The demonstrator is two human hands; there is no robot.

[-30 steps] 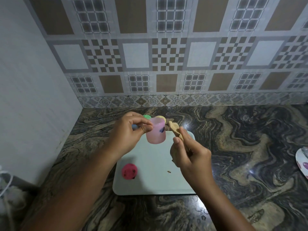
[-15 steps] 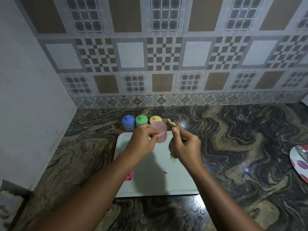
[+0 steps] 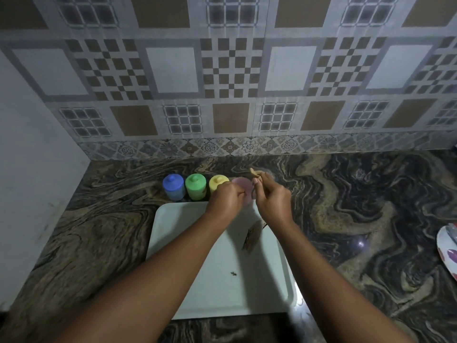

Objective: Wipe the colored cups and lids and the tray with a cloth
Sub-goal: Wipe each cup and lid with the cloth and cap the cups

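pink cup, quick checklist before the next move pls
1. Left hand grips the pink cup: ok.
2. Right hand holds the cloth: ok.
3. Blue cup, green cup and yellow cup upright with lids on, in a row behind the tray: ok.
4. Counter spot right of the yellow cup free: cannot tell, the hands cover it.
5. Pink cup's lid within reach: cannot tell, none in view.
6. Tray clean: not ok, a dark speck lies on it.
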